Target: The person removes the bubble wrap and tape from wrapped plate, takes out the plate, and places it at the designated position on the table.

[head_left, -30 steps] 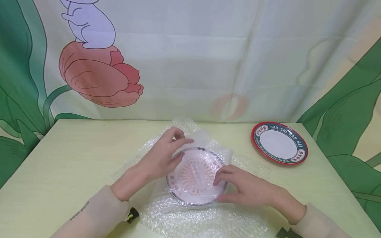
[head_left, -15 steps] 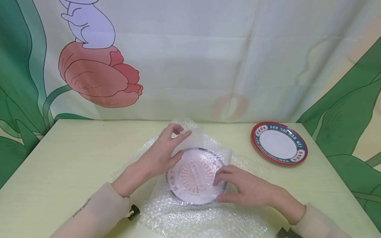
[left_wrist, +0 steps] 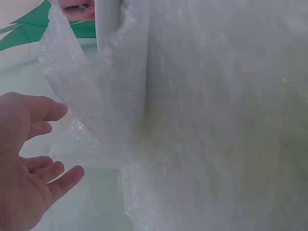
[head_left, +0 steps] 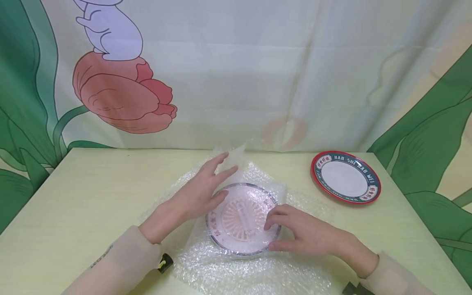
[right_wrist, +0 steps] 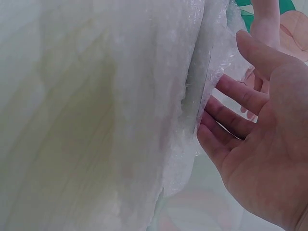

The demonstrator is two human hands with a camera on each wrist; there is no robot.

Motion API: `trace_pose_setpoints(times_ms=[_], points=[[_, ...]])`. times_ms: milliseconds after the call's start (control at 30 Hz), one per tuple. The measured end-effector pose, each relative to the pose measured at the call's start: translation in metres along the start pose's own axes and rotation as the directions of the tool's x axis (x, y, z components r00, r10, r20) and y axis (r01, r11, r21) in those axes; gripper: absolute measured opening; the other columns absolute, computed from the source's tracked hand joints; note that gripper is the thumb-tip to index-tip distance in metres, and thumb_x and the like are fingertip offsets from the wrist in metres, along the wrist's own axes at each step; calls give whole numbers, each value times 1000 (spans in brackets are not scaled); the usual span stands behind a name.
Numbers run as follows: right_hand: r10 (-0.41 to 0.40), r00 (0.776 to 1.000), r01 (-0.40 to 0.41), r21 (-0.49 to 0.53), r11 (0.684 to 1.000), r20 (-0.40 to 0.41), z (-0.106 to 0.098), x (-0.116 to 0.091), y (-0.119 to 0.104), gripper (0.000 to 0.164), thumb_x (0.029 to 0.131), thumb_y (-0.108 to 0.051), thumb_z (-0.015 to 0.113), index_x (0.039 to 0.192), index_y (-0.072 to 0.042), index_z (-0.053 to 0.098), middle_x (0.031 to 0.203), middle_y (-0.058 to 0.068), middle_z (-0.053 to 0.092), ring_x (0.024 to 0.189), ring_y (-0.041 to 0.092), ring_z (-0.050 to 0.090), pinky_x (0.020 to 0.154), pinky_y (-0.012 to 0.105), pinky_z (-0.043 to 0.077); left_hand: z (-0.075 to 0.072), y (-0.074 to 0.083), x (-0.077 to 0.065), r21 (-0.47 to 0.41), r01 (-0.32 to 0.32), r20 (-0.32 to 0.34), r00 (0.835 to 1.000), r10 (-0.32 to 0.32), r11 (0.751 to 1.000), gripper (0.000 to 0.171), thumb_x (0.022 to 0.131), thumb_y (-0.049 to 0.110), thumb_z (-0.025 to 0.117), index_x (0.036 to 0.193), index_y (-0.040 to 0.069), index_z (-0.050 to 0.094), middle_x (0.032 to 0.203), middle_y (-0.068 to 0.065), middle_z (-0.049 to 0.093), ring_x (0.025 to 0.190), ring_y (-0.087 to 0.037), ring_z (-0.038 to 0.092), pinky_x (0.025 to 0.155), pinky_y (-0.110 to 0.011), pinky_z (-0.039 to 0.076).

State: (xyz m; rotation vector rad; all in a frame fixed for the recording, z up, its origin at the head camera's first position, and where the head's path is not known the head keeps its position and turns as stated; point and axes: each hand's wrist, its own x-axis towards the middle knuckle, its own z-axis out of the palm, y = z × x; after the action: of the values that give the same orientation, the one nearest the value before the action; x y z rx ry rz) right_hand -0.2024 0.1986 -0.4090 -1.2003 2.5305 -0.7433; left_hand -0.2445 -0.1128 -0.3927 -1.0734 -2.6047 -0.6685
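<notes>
A round white plate (head_left: 239,221) with a reddish pattern and dark rim lies at the middle of the table under a clear layer of bubble wrap (head_left: 254,274). More of the wrap spreads out beneath and around it. Beyond the plate a loose flap (head_left: 236,157) stands raised. Beside that flap is my left hand (head_left: 195,190), fingers spread; the left wrist view shows the same hand (left_wrist: 26,159) with its fingers apart. My right hand (head_left: 302,229) rests on the plate's right side over the wrap, fingers bent and thumb at the rim.
Another plate (head_left: 346,177), red-edged with a dark green lettered band, lies at the table's back right. A printed curtain (head_left: 221,82) hangs right behind the table (head_left: 99,192). Small black straps or devices show at both sleeves.
The left hand's fingers have spread and shifted slightly away from me, and the wrap's far flap has risen more upright. My right hand and both plates stay put.
</notes>
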Motion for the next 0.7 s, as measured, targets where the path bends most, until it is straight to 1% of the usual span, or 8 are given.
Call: trace_pose_setpoints(times_ms=[100, 200, 367, 467, 700], points=[[5, 1000, -5, 1, 1000, 2, 0, 0, 0, 33, 96, -50, 70, 116, -24, 66, 123, -13, 56, 116, 11, 52, 103, 36, 46, 0, 1, -1, 2, 44, 66, 997, -44, 999, 60, 95, 10, 74, 150, 5, 50, 167, -23, 15, 150, -41, 25, 117, -53, 30], [4, 1000, -4, 0, 1000, 1, 0, 0, 0, 33, 96, -50, 69, 116, -25, 66, 123, -13, 56, 116, 11, 52, 103, 36, 46, 0, 1, -2, 9, 68, 109, 992, -69, 998, 61, 96, 14, 73, 152, 6, 49, 168, -21, 11, 151, -40, 23, 117, -51, 28], [-4, 1000, 4, -4, 1000, -4, 0, 0, 1, 33, 96, -49, 70, 116, -24, 66, 123, -13, 56, 115, 10, 52, 103, 35, 46, 1, -1, -3, 14, 78, 134, 988, -79, 997, 63, 97, 15, 72, 154, 6, 46, 169, -20, 9, 152, -37, 21, 119, -49, 27], [-3, 1000, 3, -2, 1000, -3, 0, 0, 1, 33, 96, -50, 69, 116, -24, 66, 123, -13, 56, 116, 10, 52, 103, 35, 46, 1, -1, -4, 11, 75, 141, 987, -75, 997, 65, 97, 16, 72, 155, 5, 43, 169, -22, 8, 152, -39, 20, 119, -50, 26], [21, 1000, -21, 4, 1000, 7, 0, 0, 0, 33, 95, -53, 68, 117, -28, 66, 124, -15, 55, 117, 10, 52, 104, 35, 46, 1, -1, -7, 19, 111, 200, 973, -112, 994, 67, 101, 24, 68, 158, 6, 38, 169, -21, 2, 153, -38, 15, 120, -50, 22]])
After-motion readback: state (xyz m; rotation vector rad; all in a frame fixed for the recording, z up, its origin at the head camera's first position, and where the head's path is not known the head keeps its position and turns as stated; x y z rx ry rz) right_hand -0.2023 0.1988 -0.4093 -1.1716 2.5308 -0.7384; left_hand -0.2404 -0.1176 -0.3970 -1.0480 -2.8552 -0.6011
